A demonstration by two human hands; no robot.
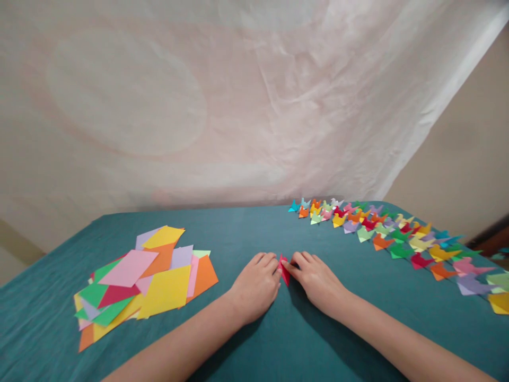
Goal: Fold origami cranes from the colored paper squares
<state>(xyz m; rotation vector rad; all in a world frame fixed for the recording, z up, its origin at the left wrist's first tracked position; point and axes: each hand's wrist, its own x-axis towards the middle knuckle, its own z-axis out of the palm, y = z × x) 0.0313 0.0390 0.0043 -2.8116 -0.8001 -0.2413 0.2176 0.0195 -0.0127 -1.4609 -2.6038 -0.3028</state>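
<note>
I find the red folded paper (286,275) mid-table, between both hands. The right hand (316,278) pinches its right side; the left hand (257,281) curls at its left, grip unclear. I judge light, even pressure keeps creases crisp.

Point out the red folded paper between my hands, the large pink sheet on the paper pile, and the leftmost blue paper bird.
Red folded paper (286,275): head view, its exposed middle.
Large pink sheet (128,268): head view, middle of its face.
Leftmost blue paper bird (294,207): head view, its body.
</note>
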